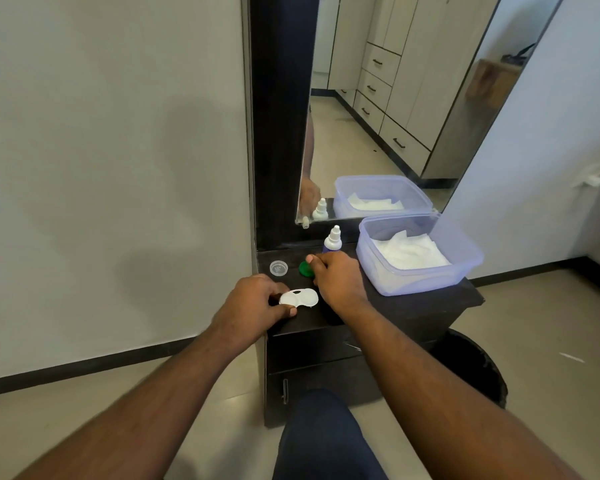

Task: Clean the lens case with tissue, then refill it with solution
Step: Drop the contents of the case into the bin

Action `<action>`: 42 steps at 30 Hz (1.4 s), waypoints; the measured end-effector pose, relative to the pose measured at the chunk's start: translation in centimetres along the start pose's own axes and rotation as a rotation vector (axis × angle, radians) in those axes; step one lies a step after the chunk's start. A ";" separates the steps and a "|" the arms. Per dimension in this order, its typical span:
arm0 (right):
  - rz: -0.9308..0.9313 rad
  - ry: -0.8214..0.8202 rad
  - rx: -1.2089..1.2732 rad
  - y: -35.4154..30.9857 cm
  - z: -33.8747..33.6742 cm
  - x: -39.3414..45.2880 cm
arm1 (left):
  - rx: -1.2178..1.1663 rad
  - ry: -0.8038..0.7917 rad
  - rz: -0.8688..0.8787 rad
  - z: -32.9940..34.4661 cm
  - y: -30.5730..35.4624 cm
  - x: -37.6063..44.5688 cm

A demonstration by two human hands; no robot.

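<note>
At the dark cabinet top's (430, 303) right edge an open plastic box (420, 254) keeps tissue (409, 252) ready; the solution bottle (332, 240) waits at the back. The left hand (253, 303) pinches the lens case (298, 297) at the front edge, steadying it, while the right hand (336, 278) grips the green cap (305, 269), apparently setting it aside.

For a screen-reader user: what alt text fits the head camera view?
Left hand holds a white lens case on a dark cabinet top while the right hand grips a green cap. Behind stand a solution bottle and a tub of tissues.
</note>
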State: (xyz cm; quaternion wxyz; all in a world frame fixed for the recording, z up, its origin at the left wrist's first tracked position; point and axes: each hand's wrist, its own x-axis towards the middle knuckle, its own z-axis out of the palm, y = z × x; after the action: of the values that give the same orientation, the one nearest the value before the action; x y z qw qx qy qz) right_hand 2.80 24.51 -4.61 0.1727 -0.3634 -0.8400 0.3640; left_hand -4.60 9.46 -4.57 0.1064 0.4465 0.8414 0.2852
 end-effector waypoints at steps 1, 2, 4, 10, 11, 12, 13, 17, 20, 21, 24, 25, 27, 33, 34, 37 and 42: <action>-0.034 -0.002 0.017 0.0 -0.3 -0.4 | -0.004 0.016 0.017 0.0 -0.1 -0.1; -0.063 0.003 0.030 0.3 -0.5 -0.9 | -0.014 0.036 0.036 0.1 -0.1 -0.3; -0.086 -0.006 0.109 1.3 -1.3 -2.2 | -0.048 0.075 0.061 0.4 0.0 -0.8; -0.107 -0.184 0.468 5.1 -5.1 -5.3 | -0.120 0.120 0.131 1.0 2.0 -1.1; -0.106 -0.220 0.509 5.4 -5.6 -5.7 | -0.134 0.121 0.146 1.0 2.6 -1.1; -0.100 -0.240 0.538 5.7 -6.2 -6.0 | -0.145 0.115 0.160 1.2 3.3 -0.9; -0.089 -0.245 0.551 6.1 -6.6 -6.3 | -0.156 0.102 0.176 1.4 4.1 -0.8; -0.068 -0.155 0.631 7.7 -8.4 -7.4 | -0.240 0.056 0.268 2.7 7.4 -0.2; -0.045 -0.033 0.742 9.6 -10.0 -8.2 | -0.290 0.012 0.315 4.0 9.8 0.5; -0.032 -0.003 0.769 10.2 -10.5 -8.5 | -0.294 -0.008 0.329 4.4 10.5 0.8; 0.011 0.106 0.840 12.8 -12.4 -9.1 | -0.283 -0.077 0.370 6.1 13.0 2.3; 0.024 0.152 0.850 13.8 -13.2 -9.2 | -0.271 -0.090 0.372 6.6 14.0 2.8; 0.059 0.237 0.863 15.9 -14.8 -9.3 | -0.233 -0.099 0.371 7.7 15.7 3.9; 0.132 0.401 0.854 21.1 -18.5 -10.2 | -0.098 -0.074 0.368 11.3 19.8 5.2; 0.156 0.423 0.853 22.2 -18.9 -10.3 | -0.078 -0.085 0.371 12.2 20.5 5.5; 0.200 0.425 0.841 24.1 -19.3 -10.3 | 0.014 -0.108 0.395 13.4 21.8 6.4; 0.245 0.467 0.809 26.6 -20.0 -9.3 | 0.203 -0.180 0.424 15.8 23.5 8.3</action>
State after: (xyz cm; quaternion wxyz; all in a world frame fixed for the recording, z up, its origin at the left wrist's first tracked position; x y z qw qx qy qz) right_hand 33.03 39.88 -10.94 0.4401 -0.4353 -0.5211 0.5876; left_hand 13.66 32.60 -3.35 0.0732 0.6452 0.7403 0.1743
